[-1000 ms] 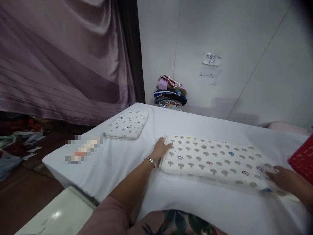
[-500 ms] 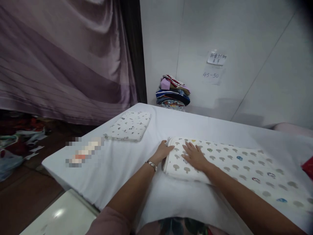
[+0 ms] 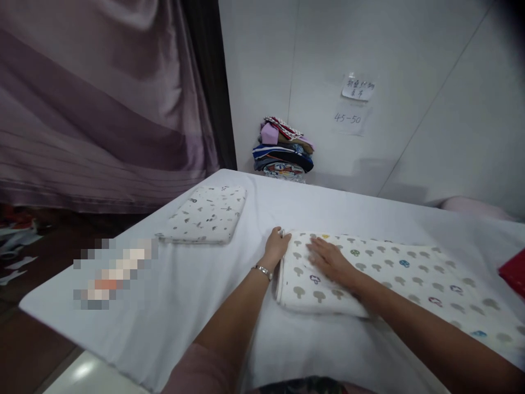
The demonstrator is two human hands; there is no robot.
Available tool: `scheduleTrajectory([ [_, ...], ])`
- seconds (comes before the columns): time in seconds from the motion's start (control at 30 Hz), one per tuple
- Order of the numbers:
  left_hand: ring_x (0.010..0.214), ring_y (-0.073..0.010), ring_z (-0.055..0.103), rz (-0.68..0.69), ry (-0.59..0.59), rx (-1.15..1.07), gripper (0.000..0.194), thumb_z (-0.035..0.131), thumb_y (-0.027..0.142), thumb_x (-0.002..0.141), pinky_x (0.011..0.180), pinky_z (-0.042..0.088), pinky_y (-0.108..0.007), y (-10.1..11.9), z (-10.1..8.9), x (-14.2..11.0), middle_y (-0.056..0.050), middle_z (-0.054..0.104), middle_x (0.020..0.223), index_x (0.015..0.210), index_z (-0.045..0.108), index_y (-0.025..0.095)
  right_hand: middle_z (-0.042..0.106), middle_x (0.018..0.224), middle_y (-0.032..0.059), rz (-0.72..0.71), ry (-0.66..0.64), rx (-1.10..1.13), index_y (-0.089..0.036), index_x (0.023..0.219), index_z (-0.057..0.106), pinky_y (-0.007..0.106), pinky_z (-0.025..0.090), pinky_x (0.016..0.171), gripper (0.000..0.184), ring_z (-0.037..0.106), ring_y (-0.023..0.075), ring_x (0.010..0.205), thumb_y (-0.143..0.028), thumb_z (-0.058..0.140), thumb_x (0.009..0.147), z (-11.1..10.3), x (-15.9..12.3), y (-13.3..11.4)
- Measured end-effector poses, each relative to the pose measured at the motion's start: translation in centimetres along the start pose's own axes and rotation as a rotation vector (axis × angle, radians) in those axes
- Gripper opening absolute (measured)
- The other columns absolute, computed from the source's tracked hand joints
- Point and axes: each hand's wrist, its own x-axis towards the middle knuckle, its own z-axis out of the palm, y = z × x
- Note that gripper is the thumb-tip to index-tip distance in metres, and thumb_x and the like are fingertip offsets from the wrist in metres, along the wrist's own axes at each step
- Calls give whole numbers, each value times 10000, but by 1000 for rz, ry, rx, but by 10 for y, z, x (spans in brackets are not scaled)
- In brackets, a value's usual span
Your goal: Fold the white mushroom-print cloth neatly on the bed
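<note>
While the left hand [image 3: 275,247] braces the left end of the long white cloth with grey mushroom prints [image 3: 394,273] near the near edge of the white-covered table [image 3: 353,210], the right hand [image 3: 333,262], apart from it, lies open on top, apparently smoothing; moving the layers would call for steady, even hold. Whether the left fingers pinch cannot be told.

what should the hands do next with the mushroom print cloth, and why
Probably slide the right hand rightward to smooth the mushroom-print cloth, with the left hand steadying its left end. The left hand is already at that end, the right is over the top near it, and the cloth stretches far to the right.
</note>
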Motion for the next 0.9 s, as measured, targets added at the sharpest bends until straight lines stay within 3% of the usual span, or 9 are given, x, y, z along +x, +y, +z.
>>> scheduleTrajectory([
  [0.13,955,-198,588,41,10,-7,537,539,349,801,848,424,-294,-6,1,-1,-101,623,1076,1282,392,162,530,1268,86,51,186,79,-204,1194,562,436,359,1003,391,459,246,1185,-302,411,847,-12,34,8],
  [0.3,908,-185,589,151,39,23,518,524,343,810,817,431,-291,-8,-2,-6,-77,622,1040,1288,393,192,614,1107,82,23,150,78,-195,1123,590,405,417,915,354,536,242,1032,-209,478,787,-9,60,14],
  [0.67,1085,-218,530,311,54,209,464,461,313,843,936,392,-320,0,-5,-15,-81,570,1198,1291,417,203,582,936,68,-63,243,88,-191,890,581,350,406,827,131,491,214,916,-176,475,814,-1,63,11],
  [0.9,1088,-201,525,368,66,218,391,438,282,856,975,387,-317,-1,-4,-13,-44,564,1226,1234,508,211,573,978,85,-133,287,52,-182,943,581,354,393,841,168,479,224,944,-206,435,863,6,62,14],
])
